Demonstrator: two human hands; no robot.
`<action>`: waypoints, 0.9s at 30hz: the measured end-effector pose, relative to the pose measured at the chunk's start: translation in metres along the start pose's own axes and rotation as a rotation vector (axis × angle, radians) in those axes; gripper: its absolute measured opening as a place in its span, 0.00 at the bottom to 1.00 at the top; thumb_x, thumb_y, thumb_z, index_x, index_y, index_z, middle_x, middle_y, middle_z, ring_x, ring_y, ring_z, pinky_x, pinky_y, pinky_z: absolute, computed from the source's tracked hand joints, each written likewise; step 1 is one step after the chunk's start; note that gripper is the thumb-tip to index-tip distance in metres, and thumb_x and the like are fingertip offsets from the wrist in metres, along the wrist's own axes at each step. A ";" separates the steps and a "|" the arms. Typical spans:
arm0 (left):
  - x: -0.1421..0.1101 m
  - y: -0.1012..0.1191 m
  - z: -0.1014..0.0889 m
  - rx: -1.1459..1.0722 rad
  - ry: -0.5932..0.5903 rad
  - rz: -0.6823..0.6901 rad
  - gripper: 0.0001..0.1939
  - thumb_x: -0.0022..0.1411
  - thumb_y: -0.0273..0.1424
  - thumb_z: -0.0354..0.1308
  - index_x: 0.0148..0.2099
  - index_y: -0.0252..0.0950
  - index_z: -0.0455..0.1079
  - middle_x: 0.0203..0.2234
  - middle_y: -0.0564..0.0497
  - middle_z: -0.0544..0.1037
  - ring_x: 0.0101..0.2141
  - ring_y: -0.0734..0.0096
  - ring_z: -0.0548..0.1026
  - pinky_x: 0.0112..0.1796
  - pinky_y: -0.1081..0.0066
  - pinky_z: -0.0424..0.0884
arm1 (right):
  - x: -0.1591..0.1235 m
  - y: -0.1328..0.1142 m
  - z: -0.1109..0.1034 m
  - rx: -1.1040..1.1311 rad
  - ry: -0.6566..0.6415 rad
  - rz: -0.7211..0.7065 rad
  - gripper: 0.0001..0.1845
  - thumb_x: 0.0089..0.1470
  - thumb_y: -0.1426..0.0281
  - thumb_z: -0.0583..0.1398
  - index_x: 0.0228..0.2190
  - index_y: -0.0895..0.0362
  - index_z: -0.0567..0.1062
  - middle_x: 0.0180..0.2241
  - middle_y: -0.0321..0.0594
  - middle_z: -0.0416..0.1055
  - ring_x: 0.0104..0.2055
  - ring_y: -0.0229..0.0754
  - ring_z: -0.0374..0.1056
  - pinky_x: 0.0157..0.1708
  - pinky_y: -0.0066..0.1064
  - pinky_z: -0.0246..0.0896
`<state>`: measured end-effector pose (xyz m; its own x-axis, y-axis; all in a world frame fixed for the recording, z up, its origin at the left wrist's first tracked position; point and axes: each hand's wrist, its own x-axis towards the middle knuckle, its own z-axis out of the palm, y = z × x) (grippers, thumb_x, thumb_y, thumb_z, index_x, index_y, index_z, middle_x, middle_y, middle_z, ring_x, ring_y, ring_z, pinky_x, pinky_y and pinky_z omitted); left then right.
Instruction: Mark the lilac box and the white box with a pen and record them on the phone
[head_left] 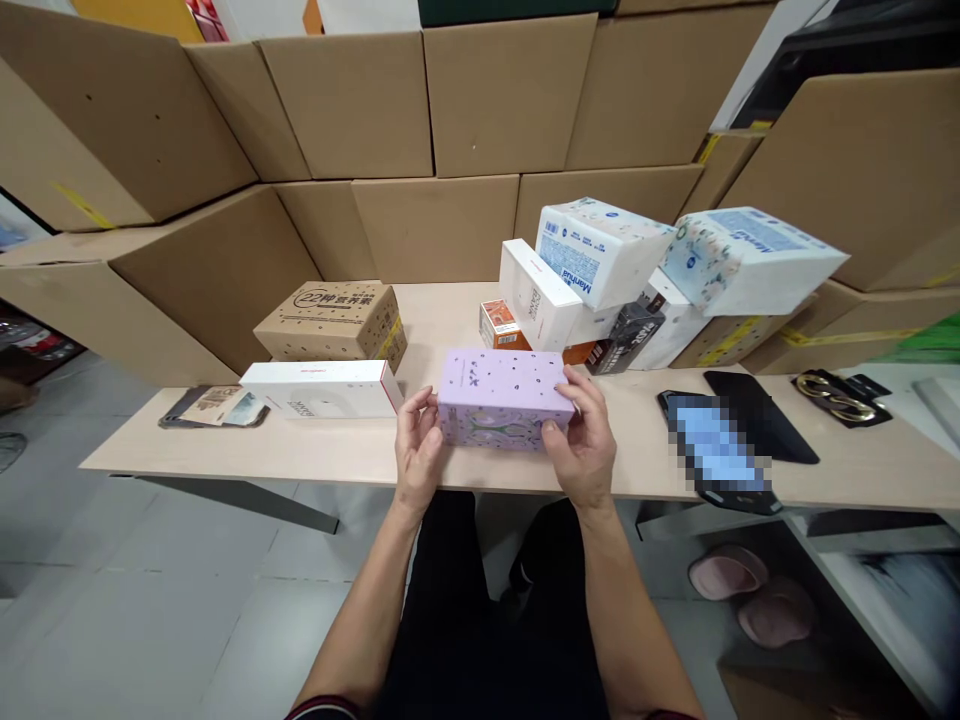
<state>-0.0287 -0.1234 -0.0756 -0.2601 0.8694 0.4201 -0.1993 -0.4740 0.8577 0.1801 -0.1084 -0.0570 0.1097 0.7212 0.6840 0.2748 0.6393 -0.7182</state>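
Observation:
Between my two hands is a purple patterned box (499, 385), close to the front edge of the table. My left hand (418, 450) grips its left end, thumb toward me and fingers along the side. At the right end, my right hand (583, 440) has its thumb on the front face and its fingers over the top corner. Left of the box lies a long white box (322, 388), with a brown cardboard box (330, 320) behind it. Just behind the purple box stands a small orange-and-white box (501, 322).
A pile at the back right holds a white box (536, 295), tissue packs (600, 250) and a black box (626, 338). A phone (716, 450) with a blurred screen lies right, beside a dark flat pad (761, 415). Cardboard walls (435, 230) enclose the table (300, 450).

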 end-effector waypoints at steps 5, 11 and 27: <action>-0.006 -0.003 0.004 0.268 -0.076 0.178 0.33 0.62 0.44 0.63 0.67 0.51 0.58 0.59 0.43 0.63 0.60 0.55 0.66 0.59 0.55 0.67 | -0.002 0.001 -0.001 0.055 -0.018 0.036 0.21 0.61 0.65 0.57 0.56 0.50 0.71 0.65 0.46 0.63 0.68 0.53 0.58 0.64 0.56 0.57; -0.006 0.001 0.007 0.543 -0.143 0.307 0.30 0.67 0.36 0.60 0.67 0.53 0.56 0.61 0.44 0.58 0.65 0.56 0.56 0.62 0.51 0.61 | 0.015 0.021 -0.025 -0.381 0.134 0.281 0.21 0.60 0.61 0.57 0.50 0.58 0.76 0.50 0.53 0.70 0.51 0.53 0.69 0.52 0.49 0.66; -0.005 0.001 0.005 0.620 -0.127 0.336 0.23 0.69 0.36 0.57 0.63 0.47 0.60 0.59 0.43 0.62 0.63 0.59 0.60 0.59 0.55 0.66 | 0.030 0.015 -0.063 -0.360 -0.281 0.641 0.21 0.51 0.68 0.58 0.46 0.56 0.80 0.29 0.38 0.66 0.31 0.41 0.64 0.36 0.35 0.61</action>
<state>-0.0228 -0.1275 -0.0756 -0.0940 0.7175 0.6902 0.4562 -0.5852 0.6704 0.2473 -0.0935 -0.0392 0.1192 0.9912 0.0574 0.5371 -0.0157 -0.8434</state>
